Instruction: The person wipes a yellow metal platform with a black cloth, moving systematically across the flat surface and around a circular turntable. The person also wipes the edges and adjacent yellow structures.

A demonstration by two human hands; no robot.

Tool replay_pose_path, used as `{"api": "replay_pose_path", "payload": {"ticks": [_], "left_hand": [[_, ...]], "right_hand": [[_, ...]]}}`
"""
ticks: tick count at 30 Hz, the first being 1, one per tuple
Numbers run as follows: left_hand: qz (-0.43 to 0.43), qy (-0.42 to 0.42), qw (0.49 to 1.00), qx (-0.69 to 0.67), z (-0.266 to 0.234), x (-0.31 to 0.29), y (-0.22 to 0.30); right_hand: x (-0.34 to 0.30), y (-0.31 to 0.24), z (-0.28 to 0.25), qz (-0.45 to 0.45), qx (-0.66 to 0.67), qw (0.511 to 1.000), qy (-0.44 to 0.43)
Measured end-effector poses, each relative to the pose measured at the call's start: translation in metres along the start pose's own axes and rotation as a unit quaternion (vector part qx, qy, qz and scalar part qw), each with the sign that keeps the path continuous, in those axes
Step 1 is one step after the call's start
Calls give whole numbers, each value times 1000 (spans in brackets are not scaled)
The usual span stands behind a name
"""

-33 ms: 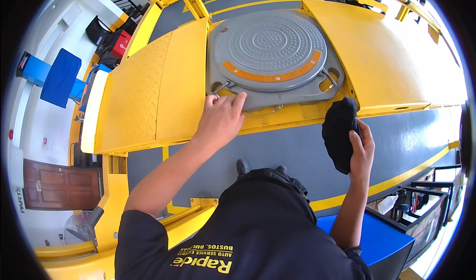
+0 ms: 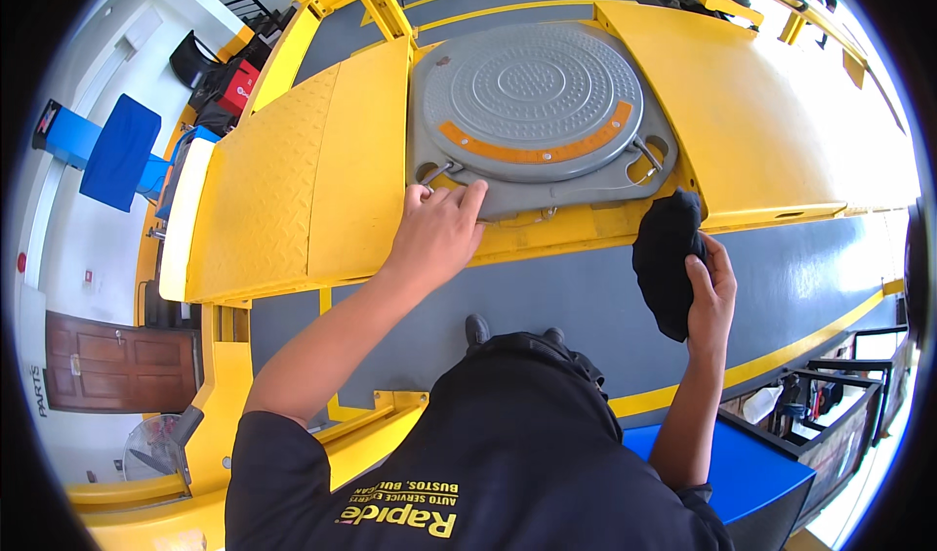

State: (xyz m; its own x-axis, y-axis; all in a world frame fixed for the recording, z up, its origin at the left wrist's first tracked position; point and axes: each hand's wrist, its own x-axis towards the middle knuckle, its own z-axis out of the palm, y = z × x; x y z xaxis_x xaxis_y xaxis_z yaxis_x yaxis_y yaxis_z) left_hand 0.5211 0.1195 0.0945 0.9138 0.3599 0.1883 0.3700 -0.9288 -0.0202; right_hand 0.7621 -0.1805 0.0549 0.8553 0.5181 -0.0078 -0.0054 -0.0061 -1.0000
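Black cloth [image 2: 666, 268], seemingly light, soft, best pinched edgewise, I held in the right hand [image 2: 712, 285]; leftward, the left hand [image 2: 444, 224] touched the likely heavy grey turntable [image 2: 532, 82] cornerwise, clasp unclear.

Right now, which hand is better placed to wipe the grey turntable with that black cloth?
Probably the right hand: it holds the black cloth close to the grey turntable, while the left hand is at the turntable's near left corner.

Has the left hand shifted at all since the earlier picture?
No, not visibly: judged against the yellow platform, the left hand keeps its place at the near-left corner of the grey turntable, with no clear shift any way.
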Motion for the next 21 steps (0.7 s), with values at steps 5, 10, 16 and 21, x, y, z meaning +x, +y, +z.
{"api": "replay_pose_path", "payload": {"ticks": [5,10,16,21], "left_hand": [[0,-57,998,4,-3,24,-13],[50,14,998,-34,-2,16,-23],[39,-2,997,-63,-7,22,-17],[30,-21,996,-79,-11,27,-18]], "right_hand": [[14,5,8,-46,-54,997,16],[7,-10,30,-208,-355,904,115],[8,12,67,-268,-487,825,101],[-11,-3,115,-320,-490,811,-2]]}}
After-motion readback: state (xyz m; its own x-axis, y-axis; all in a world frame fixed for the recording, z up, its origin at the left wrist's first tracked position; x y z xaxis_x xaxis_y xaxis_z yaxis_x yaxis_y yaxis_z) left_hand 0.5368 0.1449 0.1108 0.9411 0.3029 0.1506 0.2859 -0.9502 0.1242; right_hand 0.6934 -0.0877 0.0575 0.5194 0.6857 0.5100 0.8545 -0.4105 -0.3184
